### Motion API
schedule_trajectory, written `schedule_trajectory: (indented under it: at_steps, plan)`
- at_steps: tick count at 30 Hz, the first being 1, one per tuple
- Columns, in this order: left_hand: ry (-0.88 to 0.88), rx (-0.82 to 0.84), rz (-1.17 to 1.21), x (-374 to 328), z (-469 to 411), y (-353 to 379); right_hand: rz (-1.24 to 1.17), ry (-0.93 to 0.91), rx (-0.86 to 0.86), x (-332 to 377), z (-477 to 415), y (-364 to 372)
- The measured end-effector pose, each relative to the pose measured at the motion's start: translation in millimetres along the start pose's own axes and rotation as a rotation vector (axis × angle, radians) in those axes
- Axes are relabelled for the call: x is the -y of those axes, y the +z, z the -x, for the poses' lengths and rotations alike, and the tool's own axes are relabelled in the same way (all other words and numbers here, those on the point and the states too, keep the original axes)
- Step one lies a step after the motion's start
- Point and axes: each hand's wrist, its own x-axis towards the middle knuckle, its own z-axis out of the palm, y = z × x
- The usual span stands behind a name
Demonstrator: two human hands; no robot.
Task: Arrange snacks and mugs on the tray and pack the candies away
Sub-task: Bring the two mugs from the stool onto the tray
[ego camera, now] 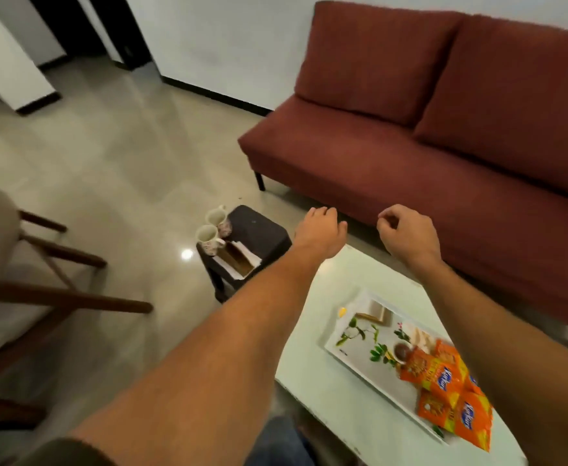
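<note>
Both arms are reaching out over the far end of the pale coffee table (pixel 336 391), and neither hand is holding anything: the left hand (pixel 321 230) is hanging with fingers loosely curled downward, the right hand (pixel 407 230) is half closed on nothing.

The two floral mugs (pixel 213 230) are sitting at the very edge of the small dark stool (pixel 259 230), touching each other, just beside an open box (pixel 237 260) that is overhanging the stool's near corner. A careless grab could be knocking one mug off onto the hard, glossy tiled floor (pixel 124 163), or tipping the box.

On the table, the floral tray (pixel 353 338) is already carrying the orange snack packets (pixel 444 388), piled at its near end and spilling over the rim; adding mugs could be crowding them off.

A maroon sofa (pixel 444 129) is standing beyond, wooden chairs (pixel 57 290) at the left.
</note>
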Motion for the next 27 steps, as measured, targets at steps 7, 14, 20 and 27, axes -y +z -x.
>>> schedule_trajectory:
  at_steps: [7,14,20,27]
  plan:
    - [-0.172,-0.213,-0.008,98,23,-74,-0.008,-0.203,0.173,119,-4,49]
    - [-0.369,-0.294,0.057,226,18,-60,-0.004,-0.179,0.310,174,-26,160]
    - [-0.449,-0.250,0.041,341,-24,-32,-0.004,-0.136,0.372,219,-78,284]
    - [-0.528,-0.203,0.122,441,-104,12,0.046,-0.001,0.273,250,-148,436]
